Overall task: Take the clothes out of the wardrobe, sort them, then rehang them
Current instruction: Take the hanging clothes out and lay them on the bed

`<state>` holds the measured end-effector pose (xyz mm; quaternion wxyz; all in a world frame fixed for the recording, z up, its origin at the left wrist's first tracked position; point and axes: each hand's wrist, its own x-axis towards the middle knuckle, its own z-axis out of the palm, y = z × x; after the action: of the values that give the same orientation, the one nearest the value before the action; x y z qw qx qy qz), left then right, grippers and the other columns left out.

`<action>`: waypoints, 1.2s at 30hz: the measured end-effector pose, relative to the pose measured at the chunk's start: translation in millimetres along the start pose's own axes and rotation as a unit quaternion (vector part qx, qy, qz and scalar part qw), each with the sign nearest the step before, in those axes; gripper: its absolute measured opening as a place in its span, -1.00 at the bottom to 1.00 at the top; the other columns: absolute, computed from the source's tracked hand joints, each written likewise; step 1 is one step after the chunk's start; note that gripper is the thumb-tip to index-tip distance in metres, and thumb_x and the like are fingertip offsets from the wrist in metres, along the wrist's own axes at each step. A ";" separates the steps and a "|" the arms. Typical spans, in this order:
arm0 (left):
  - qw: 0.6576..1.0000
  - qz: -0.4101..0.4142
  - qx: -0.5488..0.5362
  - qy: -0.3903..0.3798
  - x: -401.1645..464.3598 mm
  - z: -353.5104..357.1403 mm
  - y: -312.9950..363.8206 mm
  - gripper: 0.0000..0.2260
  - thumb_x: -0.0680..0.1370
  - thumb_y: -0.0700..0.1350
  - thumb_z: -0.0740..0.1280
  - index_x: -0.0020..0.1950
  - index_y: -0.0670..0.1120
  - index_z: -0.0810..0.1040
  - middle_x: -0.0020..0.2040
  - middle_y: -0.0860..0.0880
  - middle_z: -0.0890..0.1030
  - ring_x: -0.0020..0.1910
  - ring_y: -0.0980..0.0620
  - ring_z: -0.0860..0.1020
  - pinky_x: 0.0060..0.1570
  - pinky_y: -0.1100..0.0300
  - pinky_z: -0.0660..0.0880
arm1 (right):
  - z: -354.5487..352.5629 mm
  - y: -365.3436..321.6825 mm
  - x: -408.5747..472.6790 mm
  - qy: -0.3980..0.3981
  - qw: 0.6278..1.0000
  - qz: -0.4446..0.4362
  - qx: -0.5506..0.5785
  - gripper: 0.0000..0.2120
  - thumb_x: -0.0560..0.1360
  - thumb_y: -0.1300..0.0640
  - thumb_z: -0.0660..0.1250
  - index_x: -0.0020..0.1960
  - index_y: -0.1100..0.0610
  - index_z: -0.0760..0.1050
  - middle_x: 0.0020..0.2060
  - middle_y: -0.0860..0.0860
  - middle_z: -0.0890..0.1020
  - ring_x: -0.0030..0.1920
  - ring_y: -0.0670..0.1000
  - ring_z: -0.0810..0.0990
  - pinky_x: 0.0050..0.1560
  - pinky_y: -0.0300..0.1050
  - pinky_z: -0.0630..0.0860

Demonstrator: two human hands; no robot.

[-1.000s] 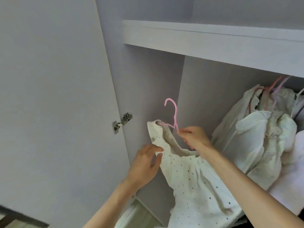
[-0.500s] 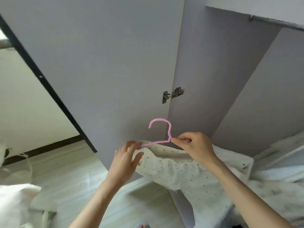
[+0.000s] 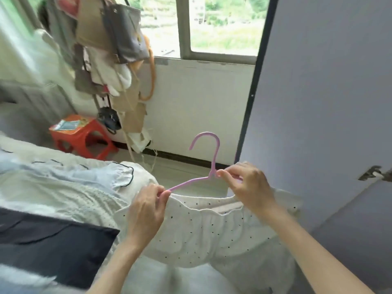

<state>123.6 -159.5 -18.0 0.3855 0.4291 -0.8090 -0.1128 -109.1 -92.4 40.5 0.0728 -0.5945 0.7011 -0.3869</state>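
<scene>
Here, in the head view, both hands are raised in front of the person, working at a pink hanger (image 3: 209, 164) that carries a white dotted garment (image 3: 203, 228).

The right hand (image 3: 248, 187) has its fingers curled and pinches the hanger at the base of its neck, just where the upright stem meets the shoulder bar. The thumb and forefinger close on the plastic; the other fingers fold in behind them. The hook stands upright above this hand and curves over toward the left.

The left hand (image 3: 147, 211) grips the left end of the hanger's shoulder bar together with the edge of the garment's neckline. Its fingers are curled and the thumb presses against the cloth there; whether the fingertips hold the plastic, the cloth or both cannot be told exactly.

The garment hangs below the hanger between the two forearms, its neckline sagging in a shallow curve from one hand to the other, its body drooping down and toward the right.

To the left lies a bed (image 3: 27, 158) with pale clothes (image 3: 70, 183) spread on it and a dark cloth (image 3: 53, 245) nearer the camera. Beyond the bed stands a red stool (image 3: 82, 137) on the floor, and above it a cluster of bags (image 3: 118, 35) hangs, blurred. A window (image 3: 224, 24) sits behind them. On the right stands the lilac wardrobe door (image 3: 318, 92), open, with a metal hinge (image 3: 373, 172) on its inner edge.
</scene>
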 end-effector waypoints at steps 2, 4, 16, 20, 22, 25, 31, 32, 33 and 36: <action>0.998 -0.036 0.033 0.046 -0.6 -39.2 -27.0 -0.58 0.57 0.21 0.04 -0.19 -0.08 0.46 -0.32 0.11 0.42 -0.36 0.15 0.40 -0.34 0.30 0.29 | 27.3 -27.3 22.9 0.019 0.997 -0.069 -0.024 -0.61 0.46 -0.18 0.16 -0.20 0.04 0.63 -0.31 -0.11 0.58 -0.22 -0.05 0.50 -0.12 -0.15 0.34; 0.991 -0.083 0.065 0.087 -4.1 -79.8 -53.9 -0.59 0.55 0.20 0.06 -0.17 -0.09 0.47 -0.30 0.10 0.45 -0.34 0.14 0.41 -0.33 0.24 0.30 | 56.7 -51.9 42.0 0.006 0.994 -0.104 -0.032 -0.56 0.47 -0.19 0.07 -0.15 0.04 0.62 -0.22 -0.07 0.62 -0.14 0.00 0.54 -0.08 -0.12 0.33; 0.915 -0.208 0.193 0.288 -54.2 -283.6 -154.7 -0.65 0.52 0.23 0.10 -0.16 -0.02 0.45 -0.31 0.09 0.48 -0.32 0.01 0.49 -0.34 0.10 0.39 | 225.2 -225.8 102.7 0.004 0.954 -0.297 0.046 -0.56 0.51 -0.17 0.05 0.02 0.14 0.52 -0.12 0.02 0.60 -0.08 0.12 0.52 -0.03 -0.11 0.26; 0.878 -0.217 0.261 0.338 -52.7 -341.1 -166.1 -0.71 0.52 0.12 0.19 -0.17 -0.08 0.51 -0.25 0.07 0.49 -0.23 -0.08 0.50 -0.14 0.04 0.41 | 265.8 -291.9 115.4 0.015 0.942 -0.318 0.101 -0.61 0.50 -0.14 0.09 -0.11 0.13 0.53 -0.22 0.01 0.59 -0.15 0.11 0.51 -0.08 -0.13 0.21; 0.851 -0.219 0.324 0.351 -48.3 -365.7 -174.2 -0.67 0.52 0.13 0.16 -0.18 -0.11 0.52 -0.25 0.01 0.51 -0.22 -0.11 0.49 -0.13 0.07 0.33 | 283.5 -322.6 126.5 0.015 0.936 -0.324 0.133 -0.64 0.48 -0.11 0.10 -0.15 0.15 0.51 -0.25 0.02 0.58 -0.18 0.13 0.50 -0.10 -0.12 0.20; 0.811 -0.217 0.396 0.371 -45.0 -400.7 -182.8 -0.67 0.51 0.09 0.17 -0.21 -0.13 0.52 -0.26 -0.05 0.53 -0.24 -0.12 0.50 -0.18 0.03 0.36 | 308.6 -368.5 139.8 0.005 0.923 -0.339 0.182 -0.64 0.46 -0.11 0.10 -0.16 0.16 0.50 -0.27 0.04 0.58 -0.17 0.15 0.50 -0.11 -0.11 0.18; 0.763 -0.230 0.455 0.398 -35.1 -468.2 -192.2 -0.68 0.52 0.07 0.15 -0.17 -0.14 0.53 -0.21 -0.05 0.54 -0.19 -0.12 0.50 -0.15 -0.05 0.44 | 345.2 -461.8 161.1 -0.021 0.891 -0.367 0.266 -0.52 0.44 -0.20 0.07 -0.08 0.19 0.52 -0.21 0.07 0.61 -0.13 0.15 0.47 -0.02 -0.07 0.20; 0.756 -0.228 0.463 0.402 -35.3 -479.5 -195.4 -0.67 0.52 0.08 0.14 -0.17 -0.14 0.53 -0.20 -0.05 0.54 -0.18 -0.11 0.50 -0.15 -0.05 0.44 | 350.5 -477.4 162.5 -0.024 0.885 -0.372 0.279 -0.52 0.44 -0.20 0.07 -0.09 0.19 0.51 -0.21 0.08 0.60 -0.13 0.16 0.46 -0.02 -0.06 0.19; 0.749 -0.229 0.470 0.407 -36.3 -490.7 -198.7 -0.65 0.53 0.08 0.13 -0.16 -0.15 0.54 -0.19 -0.05 0.54 -0.18 -0.10 0.50 -0.14 -0.04 0.43 | 355.9 -492.8 163.4 -0.025 0.879 -0.377 0.291 -0.52 0.43 -0.20 0.06 -0.10 0.19 0.51 -0.21 0.08 0.60 -0.13 0.16 0.46 -0.02 -0.06 0.19; 0.726 -0.234 0.497 0.414 -40.8 -525.0 -213.9 -0.62 0.53 0.09 0.11 -0.15 -0.18 0.54 -0.20 -0.07 0.53 -0.19 -0.10 0.48 -0.16 0.02 0.39 | 375.4 -535.7 164.0 -0.021 0.864 -0.393 0.314 -0.52 0.43 -0.19 0.06 -0.12 0.20 0.51 -0.23 0.08 0.59 -0.13 0.16 0.45 -0.05 -0.06 0.17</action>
<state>645.4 -179.4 206.2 0.3752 0.7389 -0.3834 0.4078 472.0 -406.1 177.2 0.1126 -0.7745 0.2496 -0.5702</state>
